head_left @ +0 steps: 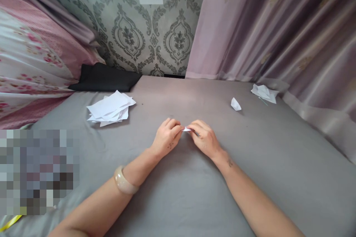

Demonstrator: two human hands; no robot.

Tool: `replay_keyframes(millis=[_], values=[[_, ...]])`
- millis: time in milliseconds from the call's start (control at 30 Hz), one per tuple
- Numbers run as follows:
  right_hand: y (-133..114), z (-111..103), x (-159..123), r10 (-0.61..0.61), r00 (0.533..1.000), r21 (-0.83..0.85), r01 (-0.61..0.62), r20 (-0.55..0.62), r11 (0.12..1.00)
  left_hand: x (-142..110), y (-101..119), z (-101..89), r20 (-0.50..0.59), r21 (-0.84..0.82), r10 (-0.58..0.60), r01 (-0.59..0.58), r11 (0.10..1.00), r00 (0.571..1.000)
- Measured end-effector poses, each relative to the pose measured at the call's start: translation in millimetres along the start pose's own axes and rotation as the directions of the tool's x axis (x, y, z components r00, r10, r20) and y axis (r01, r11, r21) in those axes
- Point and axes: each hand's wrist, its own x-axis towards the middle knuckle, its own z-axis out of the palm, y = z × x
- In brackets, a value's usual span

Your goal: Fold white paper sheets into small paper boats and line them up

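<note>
My left hand (166,137) and my right hand (204,137) meet at the middle of a grey sheet (178,192). Both are curled and pinch a small folded piece of white paper (187,129) between their fingertips. Most of the paper is hidden by the fingers. A pale bangle (124,181) sits on my left wrist.
A loose stack of white paper sheets (111,108) lies to the far left. One small folded paper shape (236,104) rests to the far right, with crumpled paper pieces (264,93) beyond it near the pink curtain (278,26). A black cushion (105,77) lies against the patterned wall.
</note>
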Motion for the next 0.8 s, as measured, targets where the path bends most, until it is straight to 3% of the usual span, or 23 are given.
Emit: replay_keyframes(millis=[100, 200, 400, 500, 633, 800], values=[[-0.9, -2.6, -2.2, -0.116, 0.992, -0.259, 0.126, 0.054, 0.958, 0.2, -0.9, -3.0, 0.082, 0.211, 0.143, -0.157, 0.965, 0.986], [-1.2, -1.4, -3.1, -0.164, 0.983, -0.395, 0.184, 0.085, 0.9, 2.1, -0.7, -3.5, 0.145, 0.302, 0.175, -0.212, 0.93, 0.974], [-5.0, 0.5, -7.4, -0.051, 0.967, -0.416, 0.154, 0.249, 0.896, 1.9, 2.9, -1.2, 0.386, 0.283, 0.142, -0.264, 0.922, 0.912], [-5.5, -2.9, -10.5, 0.033, 0.952, -0.301, 0.063, 0.304, 0.951, -2.5, 3.5, -1.4, 0.428, 0.21, 0.05, -0.153, 0.966, 0.902], [1.1, -5.4, -11.4, 0.159, 0.94, -0.051, -0.15, 0.302, 0.987, -7.3, -0.1, -0.4, 0.362, 0.044, -0.134, 0.127, 0.991, 0.922], [9.0, -3.0, -6.1, 0.351, 0.895, 0.161, -0.403, 0.276, 0.901, -2.9, -5.5, -2.0, 0.369, -0.054, -0.395, 0.443, 0.895, 0.841]])
